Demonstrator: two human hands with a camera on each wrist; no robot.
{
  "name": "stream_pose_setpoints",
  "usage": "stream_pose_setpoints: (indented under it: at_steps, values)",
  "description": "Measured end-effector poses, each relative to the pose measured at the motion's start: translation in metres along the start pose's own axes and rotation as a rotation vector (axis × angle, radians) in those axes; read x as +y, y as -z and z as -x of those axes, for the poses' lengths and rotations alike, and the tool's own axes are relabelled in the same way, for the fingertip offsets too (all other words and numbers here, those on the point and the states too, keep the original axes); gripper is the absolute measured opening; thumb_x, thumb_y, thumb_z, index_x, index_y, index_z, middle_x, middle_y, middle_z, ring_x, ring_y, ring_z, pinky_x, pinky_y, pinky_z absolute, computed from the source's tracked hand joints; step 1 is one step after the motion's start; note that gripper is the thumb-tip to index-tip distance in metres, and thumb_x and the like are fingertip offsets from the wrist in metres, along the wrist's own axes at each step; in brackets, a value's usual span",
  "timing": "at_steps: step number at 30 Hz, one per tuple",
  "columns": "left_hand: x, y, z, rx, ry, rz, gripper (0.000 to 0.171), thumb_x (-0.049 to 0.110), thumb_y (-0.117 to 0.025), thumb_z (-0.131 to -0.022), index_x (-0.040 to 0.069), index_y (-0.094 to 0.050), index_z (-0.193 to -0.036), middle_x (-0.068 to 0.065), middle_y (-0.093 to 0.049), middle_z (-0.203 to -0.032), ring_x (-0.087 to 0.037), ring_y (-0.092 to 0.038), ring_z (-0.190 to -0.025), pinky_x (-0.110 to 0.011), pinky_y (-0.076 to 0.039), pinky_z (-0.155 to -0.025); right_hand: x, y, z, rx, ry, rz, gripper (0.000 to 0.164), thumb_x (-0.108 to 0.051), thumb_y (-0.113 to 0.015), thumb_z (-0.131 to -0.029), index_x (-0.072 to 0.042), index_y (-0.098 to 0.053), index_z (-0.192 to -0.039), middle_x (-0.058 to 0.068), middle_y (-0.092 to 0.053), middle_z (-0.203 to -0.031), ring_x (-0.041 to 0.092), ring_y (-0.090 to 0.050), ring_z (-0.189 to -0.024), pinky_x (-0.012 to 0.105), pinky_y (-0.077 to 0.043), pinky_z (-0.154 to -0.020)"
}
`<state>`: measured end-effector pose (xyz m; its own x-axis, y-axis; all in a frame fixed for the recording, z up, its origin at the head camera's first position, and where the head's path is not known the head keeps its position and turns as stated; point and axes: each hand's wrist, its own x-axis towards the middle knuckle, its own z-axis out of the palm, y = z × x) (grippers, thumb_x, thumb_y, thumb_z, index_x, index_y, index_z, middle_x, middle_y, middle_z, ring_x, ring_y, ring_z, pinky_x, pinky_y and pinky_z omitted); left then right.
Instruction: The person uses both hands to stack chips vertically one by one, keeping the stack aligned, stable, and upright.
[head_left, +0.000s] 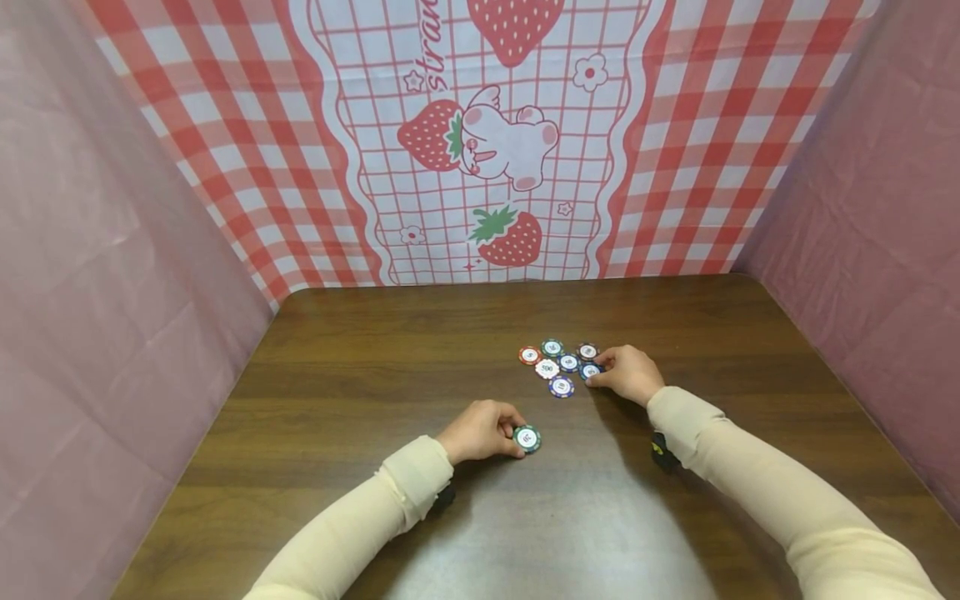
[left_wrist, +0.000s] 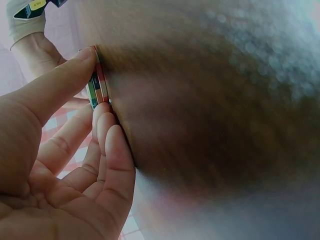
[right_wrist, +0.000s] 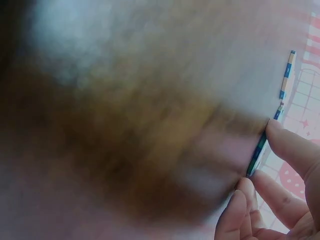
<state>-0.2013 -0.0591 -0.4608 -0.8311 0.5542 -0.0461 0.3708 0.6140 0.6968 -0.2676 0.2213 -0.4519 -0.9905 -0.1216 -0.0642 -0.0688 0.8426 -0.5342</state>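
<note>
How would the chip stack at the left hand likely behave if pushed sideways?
The stack looks wider than tall, so it would probably slide rather than tip. Separate coloured rims show edge-on in the left wrist view, so its layers might shift apart. The rims look straight, suggesting stiffness.

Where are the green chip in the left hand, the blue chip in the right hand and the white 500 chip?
Green chip point(head_left: 527, 438) in the left hand point(head_left: 482, 430): head view, middle of its face.
Blue chip point(head_left: 590, 372) in the right hand point(head_left: 630, 375): head view, middle of its face.
White 500 chip point(head_left: 547, 369): head view, printed number.
</note>
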Motion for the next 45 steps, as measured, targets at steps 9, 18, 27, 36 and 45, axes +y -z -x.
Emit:
stream_pose_setpoints:
  at_steps: [9, 18, 27, 36, 45]
  values:
    - [0.002, 0.002, 0.001, -0.001, 0.001, 0.007, 0.03, 0.011, -0.087, -0.07, 0.008, -0.073, -0.097, 0.001, -0.065, -0.075, -0.004, -0.053, -0.069, -0.018, -0.044, -0.065, -0.004, 0.001, 0.001, -0.009, 0.005, 0.05, 0.045, -0.031, -0.078, -0.078, -0.001, -0.071, -0.11, 0.016, -0.071, -0.104, 0.029, -0.064, -0.094, 0.046, -0.048, -0.081]
    - [0.001, 0.0, 0.001, 0.0, 0.007, 0.009, 0.031, 0.011, -0.087, -0.069, 0.008, -0.073, -0.097, 0.001, -0.065, -0.075, -0.005, -0.053, -0.069, -0.018, -0.044, -0.065, -0.002, 0.001, 0.003, -0.011, 0.009, 0.043, 0.046, -0.031, -0.077, -0.079, 0.0, -0.07, -0.112, 0.016, -0.071, -0.105, 0.028, -0.063, -0.093, 0.045, -0.048, -0.081]
    - [0.001, 0.0, 0.001, 0.001, 0.009, 0.009, 0.031, 0.011, -0.087, -0.07, 0.008, -0.073, -0.097, 0.002, -0.065, -0.075, -0.005, -0.053, -0.07, -0.018, -0.044, -0.066, -0.001, 0.003, 0.004, 0.02, 0.065, -0.063, 0.045, -0.028, -0.078, -0.081, 0.003, -0.068, -0.112, 0.018, -0.071, -0.103, 0.027, -0.065, -0.092, 0.043, -0.049, -0.081]
    - [0.001, 0.0, 0.001, 0.001, -0.001, 0.005, 0.03, 0.011, -0.087, -0.07, 0.009, -0.073, -0.097, 0.002, -0.065, -0.075, -0.004, -0.053, -0.07, -0.018, -0.044, -0.066, 0.0, 0.005, 0.008, 0.073, 0.113, -0.166, 0.044, -0.027, -0.077, -0.083, 0.003, -0.067, -0.114, 0.017, -0.071, -0.1, 0.023, -0.064, -0.088, 0.035, -0.05, -0.078]
    - [0.001, 0.0, 0.002, 0.0, 0.0, 0.013, 0.031, 0.011, -0.087, -0.07, 0.008, -0.073, -0.097, 0.001, -0.066, -0.075, -0.004, -0.053, -0.069, -0.018, -0.044, -0.065, -0.006, 0.002, 0.014, 0.099, 0.172, -0.266, 0.043, -0.029, -0.08, -0.082, 0.002, -0.071, -0.111, 0.012, -0.07, -0.091, 0.014, -0.057, -0.077, 0.021, -0.047, -0.065]
